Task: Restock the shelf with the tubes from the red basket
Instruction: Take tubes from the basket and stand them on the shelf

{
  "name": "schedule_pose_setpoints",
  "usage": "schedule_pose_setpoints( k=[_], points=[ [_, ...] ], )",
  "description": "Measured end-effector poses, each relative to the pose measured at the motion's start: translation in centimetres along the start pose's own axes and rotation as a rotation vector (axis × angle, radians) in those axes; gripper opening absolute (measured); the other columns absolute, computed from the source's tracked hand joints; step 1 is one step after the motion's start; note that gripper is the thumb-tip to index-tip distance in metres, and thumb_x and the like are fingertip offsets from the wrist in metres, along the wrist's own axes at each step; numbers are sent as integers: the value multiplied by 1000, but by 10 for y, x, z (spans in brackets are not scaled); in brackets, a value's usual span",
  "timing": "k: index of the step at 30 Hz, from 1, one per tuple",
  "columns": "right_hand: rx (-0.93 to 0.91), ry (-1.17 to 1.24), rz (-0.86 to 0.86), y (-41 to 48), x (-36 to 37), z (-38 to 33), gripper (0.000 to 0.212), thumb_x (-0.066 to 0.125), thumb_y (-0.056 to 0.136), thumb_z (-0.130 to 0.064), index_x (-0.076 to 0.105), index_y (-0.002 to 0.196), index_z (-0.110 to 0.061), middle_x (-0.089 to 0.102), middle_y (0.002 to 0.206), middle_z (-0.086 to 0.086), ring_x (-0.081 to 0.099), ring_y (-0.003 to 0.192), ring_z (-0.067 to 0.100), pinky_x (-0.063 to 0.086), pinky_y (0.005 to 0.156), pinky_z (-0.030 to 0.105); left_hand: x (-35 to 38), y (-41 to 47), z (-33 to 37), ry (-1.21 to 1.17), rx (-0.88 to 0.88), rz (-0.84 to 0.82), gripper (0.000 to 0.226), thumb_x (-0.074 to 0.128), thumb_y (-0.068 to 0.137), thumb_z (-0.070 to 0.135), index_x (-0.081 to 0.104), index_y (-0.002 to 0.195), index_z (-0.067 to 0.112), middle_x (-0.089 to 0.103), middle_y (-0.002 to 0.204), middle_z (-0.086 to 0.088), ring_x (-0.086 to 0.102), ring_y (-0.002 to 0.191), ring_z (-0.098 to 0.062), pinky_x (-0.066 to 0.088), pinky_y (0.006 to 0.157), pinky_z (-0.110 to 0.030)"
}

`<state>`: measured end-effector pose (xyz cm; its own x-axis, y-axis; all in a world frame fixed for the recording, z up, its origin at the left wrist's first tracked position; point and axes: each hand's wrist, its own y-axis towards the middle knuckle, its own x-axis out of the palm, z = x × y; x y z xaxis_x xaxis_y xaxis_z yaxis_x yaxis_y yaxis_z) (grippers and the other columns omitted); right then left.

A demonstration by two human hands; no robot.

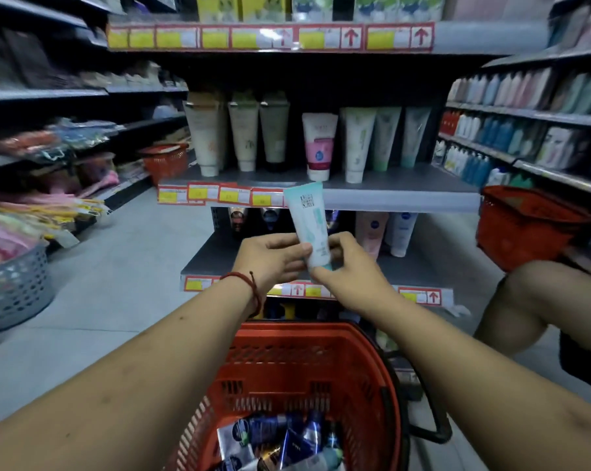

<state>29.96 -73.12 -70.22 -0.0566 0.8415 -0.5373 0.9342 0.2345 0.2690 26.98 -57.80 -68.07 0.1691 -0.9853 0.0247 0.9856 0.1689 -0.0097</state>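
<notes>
Shop aisle, grey shelf [423, 183] ahead. Mint tube [308, 222] held cap-down above red basket [277, 334]: left hand [270, 260] fingers pinch its lower part, right hand [352, 273] fingers curl round cap end. Risk: nudging standing tubes [355, 144] during placement topples row.

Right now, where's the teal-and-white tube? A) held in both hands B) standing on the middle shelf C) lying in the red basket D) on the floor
A: the left hand and right hand both grip the teal-and-white tube near its lower end, upright above the red basket.
</notes>
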Motion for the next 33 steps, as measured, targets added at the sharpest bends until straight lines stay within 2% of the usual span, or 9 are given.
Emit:
schedule_pose_setpoints(
  k=[3, 6, 11, 15, 17, 20, 23, 27, 33],
  points=[
    [4, 126, 30, 9, -24, 0, 28, 71, 88, -17, 61, 114, -21, 69, 101, -9, 67, 94, 9, 58, 85, 33, 14, 4, 14, -29, 30, -7, 25, 74, 87, 10, 73, 112, 13, 78, 103, -9, 76, 94, -23, 58, 92, -40],
    [-1, 174, 126, 20, -45, 5, 20, 73, 89, -16, 66, 107, -22, 71, 102, -8, 68, 95, 9, 59, 87, 40, 36, 9, 27, -92, 50, -8, 18, 74, 87, 8, 72, 103, 16, 77, 103, -9, 75, 94, -21, 59, 90, -35],
    [69, 189, 233, 43, -84, 17, 20, 75, 88, -17, 66, 106, -19, 73, 101, -6, 69, 96, 11, 59, 88, 39, 87, 37, 45, -146, 57, -25, 18, 73, 87, 3, 69, 104, 9, 76, 101, -11, 75, 91, -20, 60, 80, -28],
    [84, 129, 297, 67, -127, 25, 19, 76, 86, -16, 64, 101, -17, 71, 93, -5, 68, 86, 12, 58, 77, 31, 130, 64, 62, -160, 108, -50, 18, 73, 85, -1, 70, 102, 6, 75, 103, -16, 74, 83, -19, 60, 69, -23],
    [90, 85, 327, 82, -148, 32, 20, 77, 85, -18, 63, 100, -17, 71, 93, -3, 69, 88, 15, 60, 82, 39, 150, 77, 72, -124, 136, -59, 16, 73, 86, -1, 71, 100, 7, 75, 102, -15, 74, 82, -19, 61, 73, -24],
    [123, 33, 336, 107, -180, 43, 21, 77, 84, -16, 61, 98, -18, 71, 96, 2, 69, 90, 21, 59, 84, 47, 177, 97, 88, 1, 175, -125, 31, 62, 87, -15, 72, 110, 3, 75, 106, -15, 74, 98, -27, 61, 87, -35],
    [148, 55, 312, 134, -210, 58, 24, 77, 84, -8, 62, 102, -12, 72, 98, 9, 71, 93, 26, 60, 85, 47, 199, 122, 100, 27, 139, -209, 43, 43, 87, -27, 68, 113, -4, 73, 109, -18, 72, 99, -28, 61, 82, -30],
    [149, 51, 292, 174, -233, 81, 25, 76, 83, -3, 64, 105, -6, 73, 95, 16, 72, 92, 31, 60, 85, 50, 220, 165, 104, 50, 105, -259, 33, 51, 89, -21, 70, 100, 4, 74, 106, -13, 74, 90, -18, 62, 77, -28],
    [182, -3, 259, 247, -230, 117, 22, 75, 83, -3, 58, 86, -16, 64, 76, 4, 65, 75, 24, 55, 67, 36, 242, 251, 90, 66, 47, -214, 39, 48, 88, -23, 68, 113, 1, 72, 105, -13, 71, 89, -21, 61, 76, -28]
  ],
)
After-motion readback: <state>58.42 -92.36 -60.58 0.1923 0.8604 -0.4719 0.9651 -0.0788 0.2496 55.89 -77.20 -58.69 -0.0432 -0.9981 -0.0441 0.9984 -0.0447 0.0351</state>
